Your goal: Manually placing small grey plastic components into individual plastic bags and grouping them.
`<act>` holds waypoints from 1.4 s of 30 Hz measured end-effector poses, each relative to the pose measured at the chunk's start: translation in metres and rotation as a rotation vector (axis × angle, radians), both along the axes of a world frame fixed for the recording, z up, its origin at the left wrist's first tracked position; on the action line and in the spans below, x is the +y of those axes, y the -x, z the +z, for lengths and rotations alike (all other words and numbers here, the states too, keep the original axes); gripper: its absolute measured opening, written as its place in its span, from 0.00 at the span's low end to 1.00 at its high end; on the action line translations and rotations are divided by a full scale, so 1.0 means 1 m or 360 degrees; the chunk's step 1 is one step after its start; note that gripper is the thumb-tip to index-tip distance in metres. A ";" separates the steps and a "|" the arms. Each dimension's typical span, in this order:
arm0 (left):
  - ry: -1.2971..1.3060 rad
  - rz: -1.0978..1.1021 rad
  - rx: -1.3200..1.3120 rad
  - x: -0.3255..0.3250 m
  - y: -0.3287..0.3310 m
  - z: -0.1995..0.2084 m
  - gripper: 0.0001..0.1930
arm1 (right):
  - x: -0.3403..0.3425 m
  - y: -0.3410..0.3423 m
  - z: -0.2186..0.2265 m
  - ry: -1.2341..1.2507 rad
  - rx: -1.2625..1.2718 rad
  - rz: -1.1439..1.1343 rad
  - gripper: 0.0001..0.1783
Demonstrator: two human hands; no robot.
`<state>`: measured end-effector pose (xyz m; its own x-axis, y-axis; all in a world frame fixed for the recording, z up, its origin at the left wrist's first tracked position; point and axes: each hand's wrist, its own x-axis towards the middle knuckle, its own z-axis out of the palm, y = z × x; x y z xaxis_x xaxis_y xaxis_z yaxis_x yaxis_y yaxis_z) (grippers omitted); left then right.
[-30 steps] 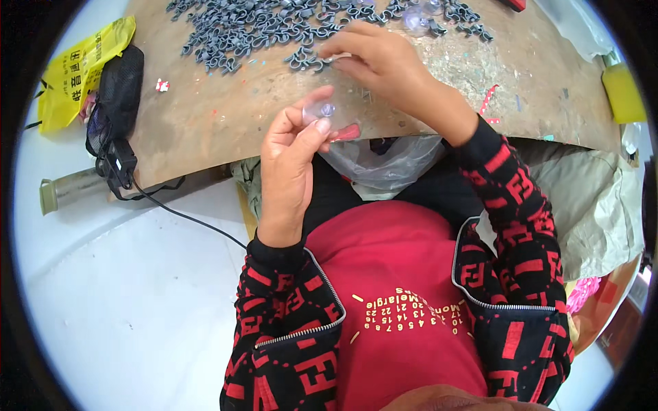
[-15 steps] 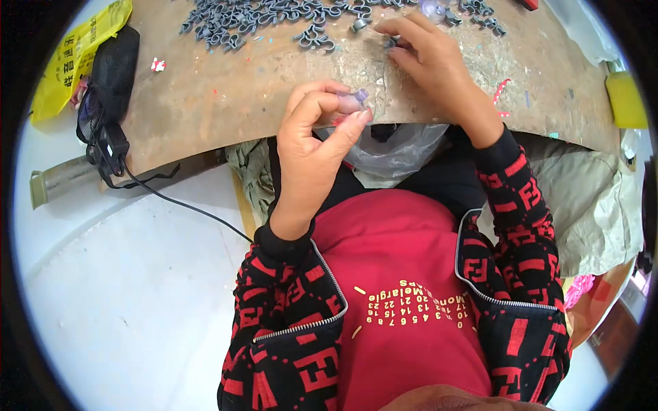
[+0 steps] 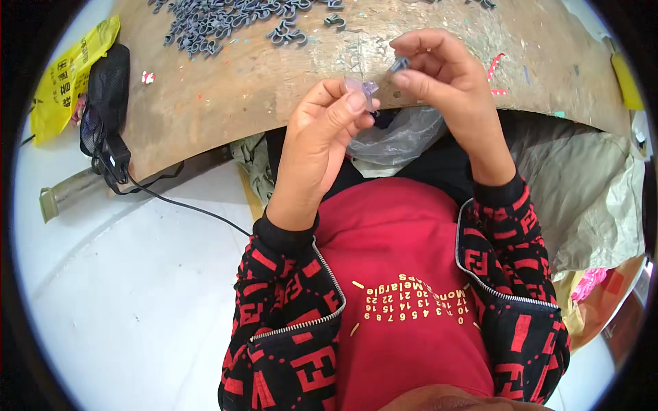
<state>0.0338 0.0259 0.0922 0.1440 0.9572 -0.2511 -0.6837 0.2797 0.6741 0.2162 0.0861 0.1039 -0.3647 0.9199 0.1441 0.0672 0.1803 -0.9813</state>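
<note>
- My left hand (image 3: 321, 147) is raised over the near edge of the wooden board (image 3: 260, 75), thumb and fingertips pinched shut on a small clear plastic piece (image 3: 360, 88) with a faint violet tint.
- My right hand (image 3: 445, 85) is just beside it, thumb and forefinger closed on a small grey clip (image 3: 399, 65), whose lower end comes close to the clear piece; I cannot tell whether the two touch.
- Both pieces sit between my hands, above the board's edge and above a crumpled clear plastic bag (image 3: 397, 137) that hangs under it in front of my lap.
- A heap of the same grey clips (image 3: 226, 20) lies spread along the far side of the board, well apart from my hands, with a few strays nearer.
- At the far left, a flat yellow package (image 3: 65, 79) with dark print lies partly off the board's corner; I leave the print unread.
- Just beside it is a black mesh pouch (image 3: 103, 89), with a black cable (image 3: 185, 205) trailing from it across the white floor (image 3: 123, 294).
- A tiny red-and-white scrap (image 3: 147, 77) lies on the board near the pouch, and red strips (image 3: 495, 65) lie right of my right hand.
- A yellow oblong thing (image 3: 627, 82) sits at the right rim.
- A grey-green sack (image 3: 582, 185) bulges to my right under the board.
</note>
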 end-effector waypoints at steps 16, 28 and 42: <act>-0.0301 0.0013 0.0702 -0.001 -0.013 0.010 0.06 | -0.022 -0.010 0.002 -0.0271 -0.0213 0.0106 0.15; -0.0235 -0.0210 0.0561 -0.002 0.001 0.008 0.08 | -0.030 -0.011 0.013 0.0169 0.0235 0.0013 0.13; -0.0341 -0.0172 0.0825 -0.006 -0.005 0.005 0.09 | -0.032 -0.005 0.009 -0.0263 -0.0093 0.0028 0.13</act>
<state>0.0384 0.0202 0.0967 0.1539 0.9812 -0.1169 -0.2234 0.1498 0.9632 0.2217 0.0542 0.1126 -0.3926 0.8789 0.2711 0.1188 0.3407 -0.9326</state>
